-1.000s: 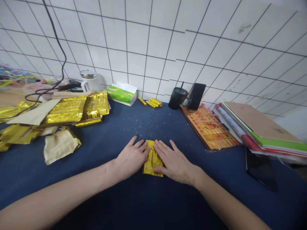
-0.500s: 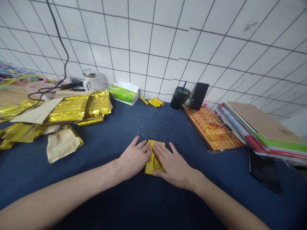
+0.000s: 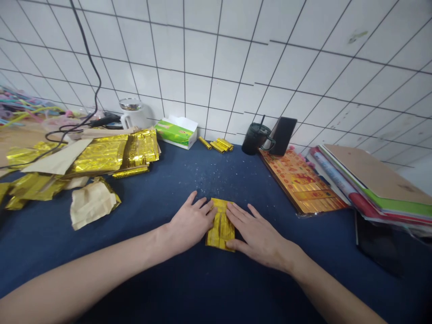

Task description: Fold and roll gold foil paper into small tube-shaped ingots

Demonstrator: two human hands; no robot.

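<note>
A creased sheet of gold foil paper (image 3: 221, 229) lies flat on the dark blue tabletop (image 3: 162, 193) in front of me. My left hand (image 3: 192, 220) rests along its left edge, fingertips on the foil and fingers spread. At the right edge lies my right hand (image 3: 258, 231), its fingers stretched out flat and the tips touching the paper. Fold lines run up and down the sheet. Neither hand grips anything. Toward the wall sit several small rolled gold pieces (image 3: 222, 145).
Stacked gold foil paper (image 3: 101, 155) and a crumpled piece (image 3: 92, 204) lie to the left. A green tissue pack (image 3: 177, 132), a white mug (image 3: 132, 114), a dark cup (image 3: 255, 138) and a propped phone (image 3: 284, 136) line the wall. Orange packets (image 3: 303, 182) and folders (image 3: 378, 180) are right.
My right hand has slid to the right, off the middle of the gold paper, so more of the sheet shows. My left hand stays at the left edge. The view has shifted slightly.
</note>
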